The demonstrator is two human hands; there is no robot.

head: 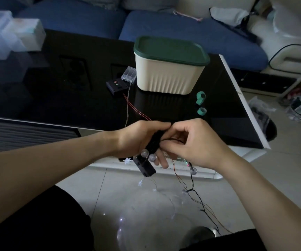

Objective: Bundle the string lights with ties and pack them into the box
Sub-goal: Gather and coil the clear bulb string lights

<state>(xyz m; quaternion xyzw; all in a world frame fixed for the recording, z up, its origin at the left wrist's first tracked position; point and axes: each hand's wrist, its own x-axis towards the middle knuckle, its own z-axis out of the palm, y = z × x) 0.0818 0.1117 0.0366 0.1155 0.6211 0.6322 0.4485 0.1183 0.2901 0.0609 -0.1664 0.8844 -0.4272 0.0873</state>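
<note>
Both hands are working right in the middle of the frame, just off the near edge of the black table (55,98). The left hand (137,138) has its fingers curled around a dark bundle of string lights (152,144), with a couple of clear bulbs poking out underneath and a black battery pack (145,166) hanging below it. The right hand (191,142) is pinching a thin black wire just beside the bundle, fingertips closed on it. The rest of the lights trail down toward the lower middle of the frame, wires and little star bulbs loose over the tiled floor (128,196).

Up on the table, center top, sits the box (169,77), cream with ribbed sides and a green lid (171,49) shut on it. Just left of it there's a clear battery case (129,76) leaning on another black pack (117,86), with red wires running toward the hands. To the right of the box are two green tie rolls (201,104), near each other. Clear tubs (6,33) sit blurry in the upper left, and a blue sofa (182,33) runs along the top.
</note>
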